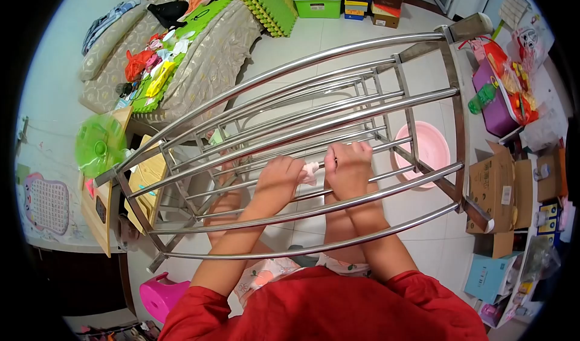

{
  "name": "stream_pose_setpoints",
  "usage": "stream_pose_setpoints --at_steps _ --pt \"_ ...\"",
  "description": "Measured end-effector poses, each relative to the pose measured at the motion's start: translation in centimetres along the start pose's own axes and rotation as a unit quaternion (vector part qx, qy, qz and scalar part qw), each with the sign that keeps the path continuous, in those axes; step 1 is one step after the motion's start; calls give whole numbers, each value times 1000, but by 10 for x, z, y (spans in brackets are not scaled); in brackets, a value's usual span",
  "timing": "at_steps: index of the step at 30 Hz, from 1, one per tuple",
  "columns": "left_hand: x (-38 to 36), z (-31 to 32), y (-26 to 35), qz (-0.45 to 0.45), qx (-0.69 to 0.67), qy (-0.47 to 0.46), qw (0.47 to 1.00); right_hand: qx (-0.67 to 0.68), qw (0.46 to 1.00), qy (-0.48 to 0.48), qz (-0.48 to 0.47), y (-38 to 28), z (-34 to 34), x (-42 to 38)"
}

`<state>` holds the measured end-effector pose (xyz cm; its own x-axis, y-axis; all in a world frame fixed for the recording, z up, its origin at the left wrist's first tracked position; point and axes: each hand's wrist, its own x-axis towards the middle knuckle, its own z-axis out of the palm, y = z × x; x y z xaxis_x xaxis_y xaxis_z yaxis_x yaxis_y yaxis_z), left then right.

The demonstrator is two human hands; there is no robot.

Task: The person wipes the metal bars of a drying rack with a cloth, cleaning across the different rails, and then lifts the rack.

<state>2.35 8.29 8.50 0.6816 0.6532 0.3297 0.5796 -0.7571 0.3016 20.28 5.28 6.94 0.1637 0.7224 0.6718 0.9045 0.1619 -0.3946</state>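
A shiny metal rack (329, 207) with several curved bars and tiers lies tilted before me, spanning most of the view. Both my arms pass between its outer bars. My left hand (280, 176) is closed at an inner bar, with a small crumpled white cloth (310, 173) sticking out beside its fingers. Just to the right, my right hand (350, 167) is wrapped round the same bar, knuckles up. The cloth sits against the bar between the two hands. My palms and the cloth's other end are hidden.
A pink basin (426, 154) stands on the floor beyond the rack's right end. Left are a magenta stool (160, 295), a green fan (99, 144) and a sofa (199, 63) piled with clothes. Cardboard boxes (492, 187) and a purple bin (492, 102) line the right.
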Motion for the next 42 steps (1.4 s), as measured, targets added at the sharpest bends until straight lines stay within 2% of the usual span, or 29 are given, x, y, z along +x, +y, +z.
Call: stream_pose_setpoints --at_steps 5,8,17,21,25,28,32,35,36,40,42 --pt "2 -14 2 -42 -4 -16 999 1 1000 -24 10 1 -6 6" --pt "9 -16 -1 -42 15 -41 998 1 999 29 33 5 -1 11" --pt "38 -23 13 -63 -35 -31 997 -22 995 35 90 18 -6 20" --pt "38 -13 16 -35 -28 -17 999 -41 996 62 50 19 -3 15" --pt "45 -2 23 -43 -41 -34 998 -34 999 5 37 13 2 11" --pt "52 10 27 -4 -56 -39 998 -21 998 10 64 15 2 11" --pt "53 5 26 4 -42 -61 997 -14 997 -1 74 14 -2 13" --pt "47 7 19 24 -47 -32 998 -12 996 -3 83 16 -1 12" --pt "46 0 19 14 -52 -67 996 -17 996 -4 87 18 0 12" --pt "38 -17 13 -12 -46 -110 993 -8 996 7 91 20 -1 13" --pt "34 -19 11 -15 -41 -105 994 -18 995 23 90 20 0 13"
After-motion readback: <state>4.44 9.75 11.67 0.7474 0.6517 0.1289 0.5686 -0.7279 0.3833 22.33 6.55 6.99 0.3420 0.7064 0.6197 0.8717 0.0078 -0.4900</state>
